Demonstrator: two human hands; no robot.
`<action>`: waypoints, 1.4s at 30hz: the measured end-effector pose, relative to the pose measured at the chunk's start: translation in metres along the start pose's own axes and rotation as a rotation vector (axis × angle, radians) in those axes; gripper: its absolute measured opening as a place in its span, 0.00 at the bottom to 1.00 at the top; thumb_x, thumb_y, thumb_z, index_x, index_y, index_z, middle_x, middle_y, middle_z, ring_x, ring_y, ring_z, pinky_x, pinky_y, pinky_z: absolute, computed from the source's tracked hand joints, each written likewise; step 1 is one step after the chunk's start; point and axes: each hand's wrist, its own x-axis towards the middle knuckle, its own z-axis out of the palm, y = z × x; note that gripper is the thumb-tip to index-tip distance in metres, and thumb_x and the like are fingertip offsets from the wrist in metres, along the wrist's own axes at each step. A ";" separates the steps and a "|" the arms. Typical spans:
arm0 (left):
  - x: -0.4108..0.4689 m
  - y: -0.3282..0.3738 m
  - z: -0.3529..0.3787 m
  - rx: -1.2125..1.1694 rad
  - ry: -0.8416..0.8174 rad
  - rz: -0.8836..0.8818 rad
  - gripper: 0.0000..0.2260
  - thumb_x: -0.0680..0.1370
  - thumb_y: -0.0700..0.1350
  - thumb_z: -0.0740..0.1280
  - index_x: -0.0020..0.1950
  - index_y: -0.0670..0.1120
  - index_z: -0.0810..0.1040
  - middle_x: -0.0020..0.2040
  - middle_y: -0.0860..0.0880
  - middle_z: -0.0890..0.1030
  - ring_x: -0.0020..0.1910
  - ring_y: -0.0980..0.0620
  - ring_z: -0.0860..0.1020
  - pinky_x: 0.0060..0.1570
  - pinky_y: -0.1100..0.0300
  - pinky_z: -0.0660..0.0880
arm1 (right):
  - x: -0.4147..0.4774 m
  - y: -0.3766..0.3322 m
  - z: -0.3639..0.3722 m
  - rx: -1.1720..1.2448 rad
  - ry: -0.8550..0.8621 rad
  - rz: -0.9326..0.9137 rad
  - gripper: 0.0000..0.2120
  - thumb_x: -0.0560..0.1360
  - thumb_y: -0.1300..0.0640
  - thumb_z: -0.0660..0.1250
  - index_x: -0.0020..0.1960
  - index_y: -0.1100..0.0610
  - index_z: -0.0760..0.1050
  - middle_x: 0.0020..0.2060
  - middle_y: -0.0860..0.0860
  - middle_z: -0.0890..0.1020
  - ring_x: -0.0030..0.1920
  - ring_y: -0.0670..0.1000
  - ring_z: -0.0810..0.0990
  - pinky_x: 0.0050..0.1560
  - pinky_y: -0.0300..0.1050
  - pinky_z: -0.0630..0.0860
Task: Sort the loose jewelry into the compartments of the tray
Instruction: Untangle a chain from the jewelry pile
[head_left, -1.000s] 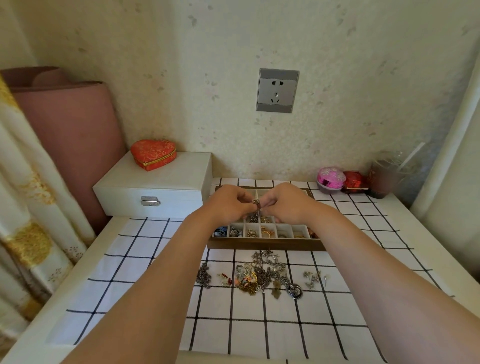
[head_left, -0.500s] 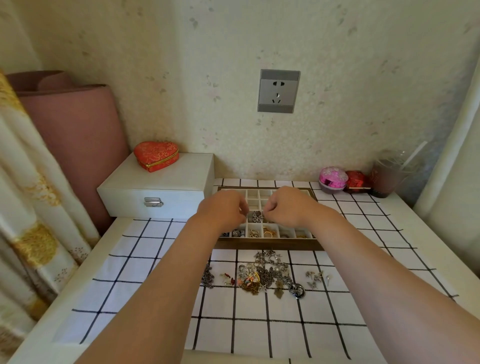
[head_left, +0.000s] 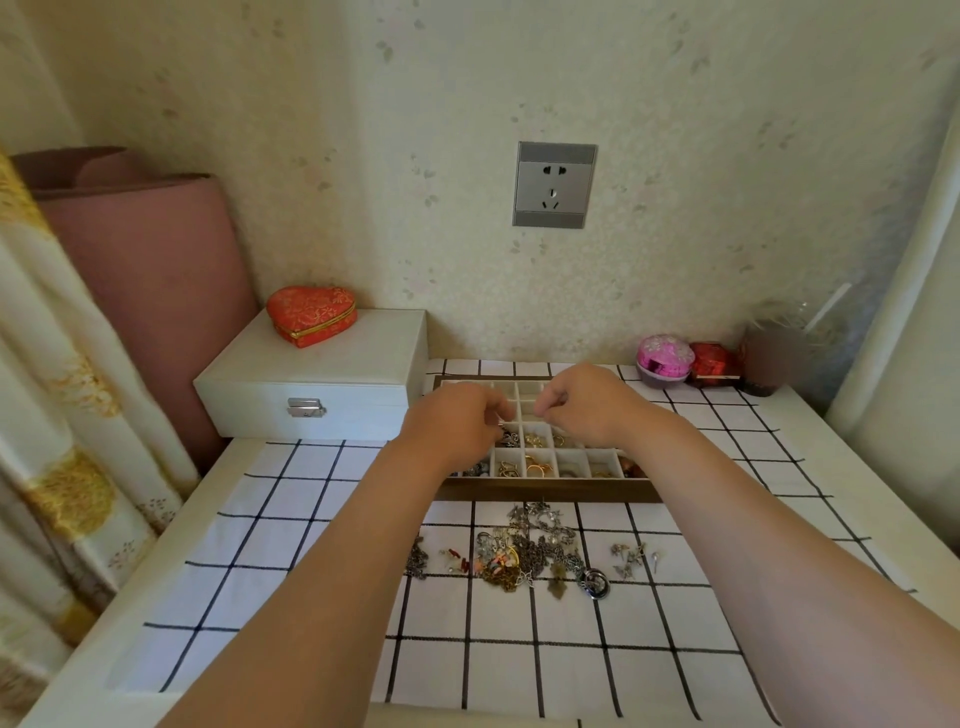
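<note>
While the left hand hovered over the tray, fingers curled narrow — whether it pinched anything could not be told — the right hand hung just beside it, likewise curled. Nearer the person than both hands lay the loose jewelry on the checked cloth.

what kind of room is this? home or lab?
Most likely a home, perhaps a bedroom corner: wallpapered wall with a socket, patterned curtain on the left, and a small table with a checked cloth holding a white jewelry box.
</note>
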 end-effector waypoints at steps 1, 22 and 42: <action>-0.001 -0.001 0.002 0.036 0.002 0.021 0.09 0.79 0.47 0.68 0.57 0.58 0.82 0.55 0.55 0.80 0.56 0.53 0.77 0.55 0.53 0.76 | -0.001 0.000 0.000 -0.014 -0.015 0.004 0.10 0.78 0.61 0.67 0.52 0.50 0.85 0.55 0.47 0.85 0.57 0.47 0.81 0.63 0.47 0.77; -0.008 -0.014 0.006 0.226 -0.022 0.042 0.17 0.82 0.50 0.59 0.71 0.58 0.72 0.68 0.49 0.74 0.69 0.47 0.66 0.68 0.48 0.66 | -0.014 -0.013 0.005 -0.096 -0.143 -0.154 0.25 0.75 0.70 0.57 0.54 0.45 0.84 0.60 0.46 0.82 0.52 0.43 0.78 0.52 0.40 0.73; -0.018 -0.008 0.010 -0.237 0.027 -0.135 0.11 0.79 0.43 0.67 0.59 0.53 0.84 0.71 0.53 0.75 0.68 0.50 0.73 0.67 0.56 0.68 | -0.013 -0.020 0.020 -0.233 -0.037 -0.201 0.27 0.74 0.69 0.61 0.65 0.44 0.78 0.40 0.40 0.65 0.37 0.42 0.66 0.35 0.40 0.63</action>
